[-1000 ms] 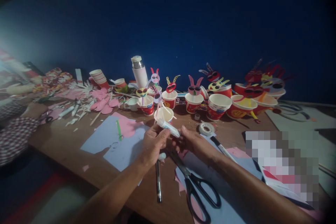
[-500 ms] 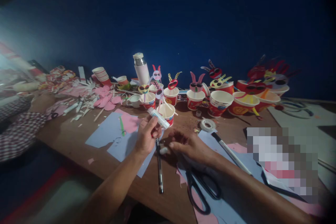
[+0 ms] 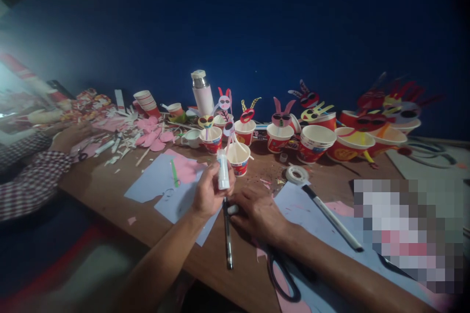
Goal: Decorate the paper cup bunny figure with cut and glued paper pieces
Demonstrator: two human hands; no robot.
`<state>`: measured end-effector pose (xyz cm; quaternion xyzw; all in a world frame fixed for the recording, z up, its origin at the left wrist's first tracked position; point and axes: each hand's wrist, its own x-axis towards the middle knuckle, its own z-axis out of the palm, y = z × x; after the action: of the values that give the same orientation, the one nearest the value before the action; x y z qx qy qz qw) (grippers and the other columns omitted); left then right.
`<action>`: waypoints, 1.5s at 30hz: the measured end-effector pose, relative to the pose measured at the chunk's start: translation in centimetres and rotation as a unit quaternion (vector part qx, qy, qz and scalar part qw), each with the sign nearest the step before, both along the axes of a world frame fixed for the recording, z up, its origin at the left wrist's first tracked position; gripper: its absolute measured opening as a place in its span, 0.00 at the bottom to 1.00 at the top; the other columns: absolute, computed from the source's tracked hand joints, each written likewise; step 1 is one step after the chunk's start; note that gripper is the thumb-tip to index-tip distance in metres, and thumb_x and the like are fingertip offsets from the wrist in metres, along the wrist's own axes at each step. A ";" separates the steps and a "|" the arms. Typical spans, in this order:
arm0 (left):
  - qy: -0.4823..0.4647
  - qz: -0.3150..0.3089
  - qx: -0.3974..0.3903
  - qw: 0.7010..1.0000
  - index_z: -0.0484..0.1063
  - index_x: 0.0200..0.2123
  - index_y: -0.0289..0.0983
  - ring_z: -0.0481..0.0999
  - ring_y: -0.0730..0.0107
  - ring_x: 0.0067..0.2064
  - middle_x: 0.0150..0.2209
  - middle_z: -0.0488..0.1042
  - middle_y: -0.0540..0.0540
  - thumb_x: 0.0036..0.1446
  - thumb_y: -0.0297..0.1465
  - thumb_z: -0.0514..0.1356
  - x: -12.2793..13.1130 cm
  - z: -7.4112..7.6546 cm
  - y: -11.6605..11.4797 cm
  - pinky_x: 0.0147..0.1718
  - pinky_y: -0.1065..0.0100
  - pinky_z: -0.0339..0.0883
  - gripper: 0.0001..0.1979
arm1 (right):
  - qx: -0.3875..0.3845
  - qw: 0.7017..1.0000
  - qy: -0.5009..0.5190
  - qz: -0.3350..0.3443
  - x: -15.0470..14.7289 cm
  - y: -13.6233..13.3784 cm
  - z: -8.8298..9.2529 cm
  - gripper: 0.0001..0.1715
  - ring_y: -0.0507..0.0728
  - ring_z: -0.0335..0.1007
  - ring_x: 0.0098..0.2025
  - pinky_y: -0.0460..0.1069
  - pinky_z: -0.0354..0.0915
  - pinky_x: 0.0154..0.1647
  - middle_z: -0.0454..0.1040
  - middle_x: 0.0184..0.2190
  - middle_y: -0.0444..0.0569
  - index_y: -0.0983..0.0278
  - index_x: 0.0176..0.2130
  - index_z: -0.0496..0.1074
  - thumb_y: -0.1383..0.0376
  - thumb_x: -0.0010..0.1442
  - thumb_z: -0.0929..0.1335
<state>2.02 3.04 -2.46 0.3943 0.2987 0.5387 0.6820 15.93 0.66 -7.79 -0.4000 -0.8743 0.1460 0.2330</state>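
White is the tube point(image 3: 223, 172) I have gripped in the left hand point(image 3: 211, 193), nearly upright, well to the left of the tape roll point(image 3: 296, 181), which I take as my landmark. The right hand point(image 3: 255, 212) sits nearer to me and to the left of the roll, its fingers curled down against a small white piece point(image 3: 232, 209); from here I cannot tell whether they grip it or only touch it.

A dark pen point(image 3: 228, 239) lies in front of both hands, further left of the roll and closer to me. Below the roll, the right forearm crosses the black-handled scissors point(image 3: 293, 297) and hides most of them. A white marker point(image 3: 332, 217) slants away from just beside the roll, on a pale blue sheet point(image 3: 288, 205).

Left of the roll, a red cup point(image 3: 241, 170) with straws stands right behind the tube, crowding that side. Beyond the roll I see a stack of cups point(image 3: 317, 149) and, farther back to the left, a flask point(image 3: 203, 99). Far left of the roll, past another blue sheet point(image 3: 143, 181) and a pink paper piece point(image 3: 189, 168), a co-worker's checked sleeve point(image 3: 33, 188) reaches in among scraps.
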 end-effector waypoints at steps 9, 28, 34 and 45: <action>0.068 0.045 0.052 0.995 0.65 0.29 0.35 0.62 0.75 0.18 0.17 0.66 0.50 0.51 0.41 0.53 -0.4 -0.5 -0.2 0.18 0.73 0.50 0.14 | -0.092 0.984 0.147 0.026 0.5 0.1 0.7 0.09 0.55 0.65 0.35 0.49 0.59 0.37 0.70 0.33 0.46 0.62 0.36 0.68 0.70 0.52 0.66; 0.188 -0.007 0.104 0.977 0.67 0.38 0.35 0.54 0.80 0.18 0.25 0.70 0.47 0.55 0.38 0.53 -1.0 -0.8 -0.3 0.17 0.74 0.44 0.14 | -0.391 0.791 0.469 -0.038 1.7 0.3 1.3 0.07 0.47 0.56 0.23 0.42 0.55 0.23 0.66 0.24 0.40 0.62 0.35 0.65 0.68 0.53 0.67; 0.237 -0.013 0.130 0.963 0.68 0.36 0.32 0.55 0.79 0.19 0.24 0.67 0.49 0.55 0.40 0.52 -1.2 -1.1 0.1 0.18 0.74 0.48 0.16 | -0.402 0.738 0.541 0.001 1.6 0.4 1.4 0.11 0.49 0.64 0.28 0.44 0.60 0.29 0.69 0.29 0.43 0.63 0.36 0.66 0.64 0.53 0.70; 0.394 0.032 0.410 0.822 0.69 0.39 0.35 0.70 0.71 0.31 0.33 0.72 0.44 0.52 0.29 0.57 -1.9 0.0 -0.5 0.28 0.72 0.62 0.10 | -0.354 0.753 0.554 -0.029 2.9 1.7 2.2 0.11 0.51 0.68 0.29 0.45 0.65 0.30 0.73 0.28 0.43 0.61 0.36 0.69 0.63 0.51 0.71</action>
<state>0.10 2.58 -2.50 0.8066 0.3060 0.4316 0.2634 18.82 2.33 -5.58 -0.3278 -0.4664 0.6340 0.5226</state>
